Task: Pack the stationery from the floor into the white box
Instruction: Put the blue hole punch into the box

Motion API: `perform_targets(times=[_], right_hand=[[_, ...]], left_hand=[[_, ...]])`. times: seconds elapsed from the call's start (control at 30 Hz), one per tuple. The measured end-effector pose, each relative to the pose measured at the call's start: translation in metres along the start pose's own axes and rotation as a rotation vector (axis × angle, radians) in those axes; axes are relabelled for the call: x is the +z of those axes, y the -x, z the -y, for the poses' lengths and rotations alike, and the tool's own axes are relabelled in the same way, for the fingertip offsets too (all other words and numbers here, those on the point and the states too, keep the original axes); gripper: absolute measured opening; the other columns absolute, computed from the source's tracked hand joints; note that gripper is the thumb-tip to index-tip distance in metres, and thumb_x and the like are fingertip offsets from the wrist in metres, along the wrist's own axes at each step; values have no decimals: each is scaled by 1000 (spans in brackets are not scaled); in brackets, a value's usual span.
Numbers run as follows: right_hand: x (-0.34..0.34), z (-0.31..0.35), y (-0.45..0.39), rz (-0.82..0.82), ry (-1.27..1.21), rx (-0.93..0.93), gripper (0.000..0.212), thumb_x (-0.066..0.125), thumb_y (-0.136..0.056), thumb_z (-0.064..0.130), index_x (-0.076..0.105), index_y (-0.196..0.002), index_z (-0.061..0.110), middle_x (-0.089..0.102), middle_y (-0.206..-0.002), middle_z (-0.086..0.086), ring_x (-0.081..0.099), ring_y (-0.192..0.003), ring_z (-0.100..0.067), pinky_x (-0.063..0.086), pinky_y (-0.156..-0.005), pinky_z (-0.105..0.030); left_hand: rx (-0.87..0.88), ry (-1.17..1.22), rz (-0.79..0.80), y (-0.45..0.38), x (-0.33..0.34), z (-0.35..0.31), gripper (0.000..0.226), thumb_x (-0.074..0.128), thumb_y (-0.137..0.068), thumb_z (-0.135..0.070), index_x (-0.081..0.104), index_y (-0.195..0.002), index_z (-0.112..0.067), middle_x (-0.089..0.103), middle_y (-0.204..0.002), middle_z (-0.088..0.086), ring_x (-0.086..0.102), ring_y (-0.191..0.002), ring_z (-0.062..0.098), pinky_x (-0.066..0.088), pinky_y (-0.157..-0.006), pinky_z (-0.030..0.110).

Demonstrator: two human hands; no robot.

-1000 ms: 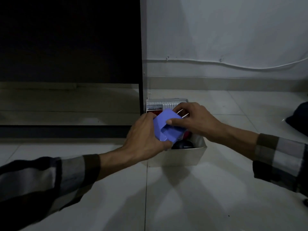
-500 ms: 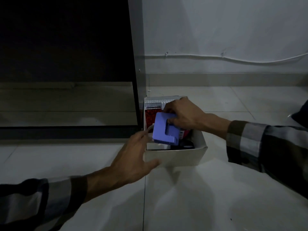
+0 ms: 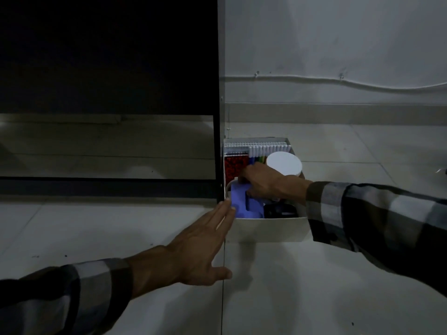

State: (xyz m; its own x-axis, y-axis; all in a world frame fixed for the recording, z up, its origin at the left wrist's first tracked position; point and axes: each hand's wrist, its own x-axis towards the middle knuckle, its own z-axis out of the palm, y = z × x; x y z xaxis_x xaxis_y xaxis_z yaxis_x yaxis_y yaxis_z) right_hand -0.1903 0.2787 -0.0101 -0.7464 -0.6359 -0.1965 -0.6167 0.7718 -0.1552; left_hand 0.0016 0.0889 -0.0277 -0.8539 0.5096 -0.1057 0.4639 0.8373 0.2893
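Observation:
The white box stands on the tiled floor beside a dark panel. Inside its front left corner sits a blue hole punch, and my right hand grips its top from above. My left hand lies flat with straight fingers against the box's left front corner. Also in the box are a spiral notebook at the back, a row of markers, a red packet, a white round lid and a dark object at the front.
A tall dark panel with a black frame stands to the left, touching the box. The wall with a white cable runs behind. Pale floor tiles spread in front and to the right.
My right hand has lowered the blue hole punch from above the box into its front left corner. My left hand let go of it and moved down to the box's left corner.

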Motion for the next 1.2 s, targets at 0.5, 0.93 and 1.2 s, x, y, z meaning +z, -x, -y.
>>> perform_targets(times=[0.5, 0.93, 1.2], right_hand=[[7, 14, 39, -70, -127, -97, 43, 61, -96, 25, 59, -139, 15, 67, -133, -8, 61, -121, -25, 47, -106, -35], [70, -26, 177, -319, 156, 142, 66, 57, -95, 50, 39, -153, 24, 25, -165, -14, 21, -154, -34, 18, -119, -69], [78, -32, 158, -305, -52, 185, 45, 46, -106, 25, 42, -149, 16, 12, -168, -19, -3, -157, -38, 23, -123, -59]], left_hand=[[43, -82, -44, 6, 9, 4, 123, 58, -87, -69, -31, -154, -17, -41, -161, 2, -34, -150, 14, -10, -126, 35], [116, -445, -103, 22, 16, 13, 119, 54, -83, -66, -18, -157, -6, -31, -164, 15, -25, -153, 27, -20, -120, 48], [113, -595, -101, 14, 7, 20, 111, 49, -87, -65, -9, -159, -3, -16, -166, 21, -16, -155, 30, -22, -119, 56]])
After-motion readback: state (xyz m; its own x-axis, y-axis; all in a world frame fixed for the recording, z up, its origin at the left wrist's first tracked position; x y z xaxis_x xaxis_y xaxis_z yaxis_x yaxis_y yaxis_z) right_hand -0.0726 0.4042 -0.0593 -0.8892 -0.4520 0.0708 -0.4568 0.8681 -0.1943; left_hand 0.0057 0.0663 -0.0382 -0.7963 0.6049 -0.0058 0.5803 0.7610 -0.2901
